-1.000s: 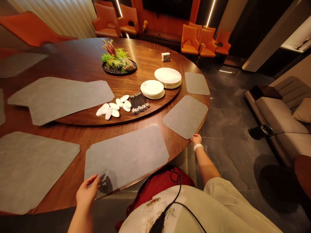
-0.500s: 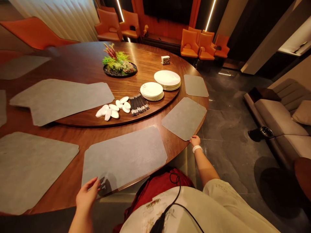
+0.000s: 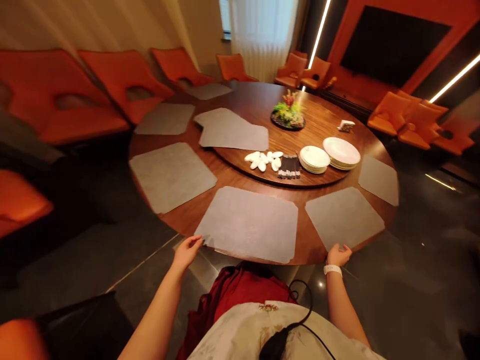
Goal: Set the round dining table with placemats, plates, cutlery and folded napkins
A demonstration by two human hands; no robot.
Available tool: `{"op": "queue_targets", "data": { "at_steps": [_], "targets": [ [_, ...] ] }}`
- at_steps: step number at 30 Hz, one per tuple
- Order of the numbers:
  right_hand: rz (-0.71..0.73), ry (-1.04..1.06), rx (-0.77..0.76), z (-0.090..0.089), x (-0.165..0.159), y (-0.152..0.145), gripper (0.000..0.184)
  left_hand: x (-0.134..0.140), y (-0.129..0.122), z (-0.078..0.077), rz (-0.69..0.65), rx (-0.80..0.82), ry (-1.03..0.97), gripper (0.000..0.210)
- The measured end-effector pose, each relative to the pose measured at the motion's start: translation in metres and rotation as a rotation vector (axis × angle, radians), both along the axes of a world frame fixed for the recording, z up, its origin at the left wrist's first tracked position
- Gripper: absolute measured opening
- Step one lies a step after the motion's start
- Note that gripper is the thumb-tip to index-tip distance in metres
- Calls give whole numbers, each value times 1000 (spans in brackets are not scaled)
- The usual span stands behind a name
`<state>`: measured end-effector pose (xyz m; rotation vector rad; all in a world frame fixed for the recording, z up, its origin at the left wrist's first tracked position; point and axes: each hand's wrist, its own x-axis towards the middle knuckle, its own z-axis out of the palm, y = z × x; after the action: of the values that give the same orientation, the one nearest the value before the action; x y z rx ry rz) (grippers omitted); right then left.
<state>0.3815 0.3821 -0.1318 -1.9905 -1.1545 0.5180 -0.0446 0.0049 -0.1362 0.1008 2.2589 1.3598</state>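
A grey placemat [image 3: 249, 225] lies at the near edge of the round wooden table, in front of me. My left hand [image 3: 187, 254] is at its near left corner, thumb and fingers stretched out with a gap between them. At the right, a second grey placemat [image 3: 345, 217] lies at an angle along the rim. My right hand [image 3: 338, 255], with a white band on the wrist, is at that mat's near corner, its fingers curled closed over the edge; the fingertips are partly hidden.
The raised turntable [image 3: 270, 181] bears small white dishes [image 3: 262, 161], dark chopsticks [image 3: 289, 166], plate stacks [image 3: 314, 159] [image 3: 341, 152], a plant arrangement [image 3: 288, 112] and overlapping placemats [image 3: 234, 132]. Another placemat [image 3: 172, 175] lies left. Orange chairs [image 3: 180, 67] stand around the room.
The view has swung left, showing more of the table and chairs. My left hand has moved to the front mat's corner; my right hand stays at the right mat's near corner.
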Motion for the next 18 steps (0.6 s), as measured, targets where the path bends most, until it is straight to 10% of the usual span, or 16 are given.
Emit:
{"op": "queue_targets", "data": {
  "at_steps": [5, 10, 18],
  "targets": [
    [421, 256, 81, 32, -139, -29, 39, -30, -31, -3, 104, 117, -87, 77],
    [928, 705, -219, 44, -316, -127, 48, -105, -46, -8, 77, 123, 71, 60],
    [756, 832, -716, 4, -510, -244, 46, -190, -102, -11, -84, 226, 35, 48]
  ]
}}
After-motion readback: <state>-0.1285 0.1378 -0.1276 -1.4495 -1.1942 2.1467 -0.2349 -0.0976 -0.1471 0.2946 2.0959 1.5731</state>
